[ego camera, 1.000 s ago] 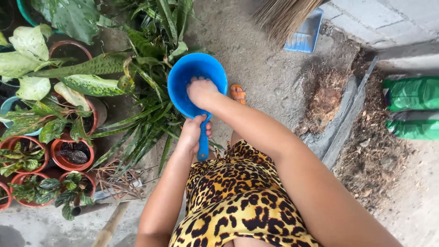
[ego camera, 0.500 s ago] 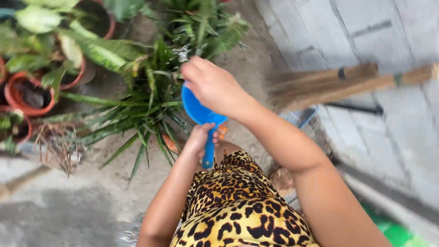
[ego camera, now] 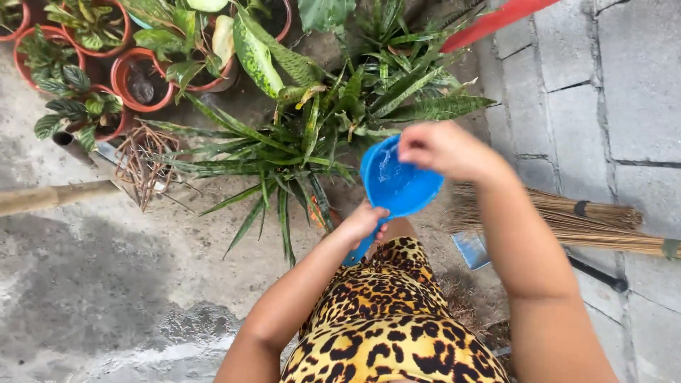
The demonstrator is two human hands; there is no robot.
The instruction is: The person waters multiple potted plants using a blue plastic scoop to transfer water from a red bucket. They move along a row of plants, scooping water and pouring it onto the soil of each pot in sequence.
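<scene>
Blue dipper (ego camera: 397, 186), handle toward the person, bowl toward plants (ego camera: 319, 135)

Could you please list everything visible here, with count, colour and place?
water dipper: one, blue, centre, holding water
spiky-leaved plants: a clump, green, just beyond the dipper
potted plants: several, green in terracotta pots, top left
dry twig bundle: one, brown, left of the clump
bamboo pole: one, tan, far left
broom: one, brown bristles, right, against the block wall
red handle: one, top right
dustpan: one, blue, under the broom
leopard-print garment: one, yellow and black, bottom centre
left hand: grips the dipper's handle
right hand: at the dipper's rim
</scene>
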